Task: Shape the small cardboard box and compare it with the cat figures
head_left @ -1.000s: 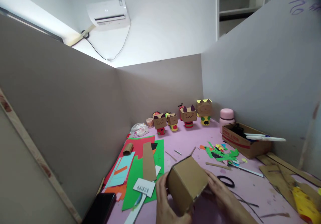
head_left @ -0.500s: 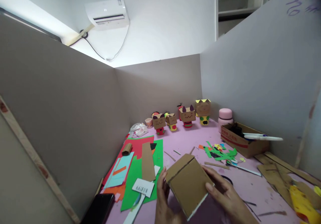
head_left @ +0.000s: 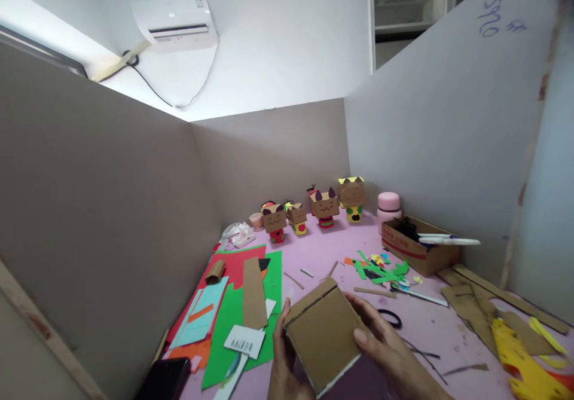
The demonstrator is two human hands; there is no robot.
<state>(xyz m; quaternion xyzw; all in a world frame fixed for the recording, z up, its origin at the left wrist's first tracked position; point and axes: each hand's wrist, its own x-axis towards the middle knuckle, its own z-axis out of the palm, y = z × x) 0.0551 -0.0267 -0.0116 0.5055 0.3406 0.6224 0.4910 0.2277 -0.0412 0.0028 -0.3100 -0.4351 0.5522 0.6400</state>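
Between my two hands is a small brown cardboard box, tilted, with one square face toward me and whitish glue along its lower edge. My left hand grips its left side, fingers bent around the edge. On the opposite side, my right hand holds the box with the thumb pressed on the front face and the fingers behind. The underside of the box is hidden. Just right of my right hand lies a black scissor handle. To the left are a cardboard strip and a white printed card.
Several cardboard cat figures stand at the back. Right are green paper scraps, a cardboard carton with white pens, a pink bottle and a yellow glue gun. Left are a green sheet and a black phone.
My view has turned slightly to the right, so the surroundings sit further left. Both hands still hold the box, which is tilted a little differently.
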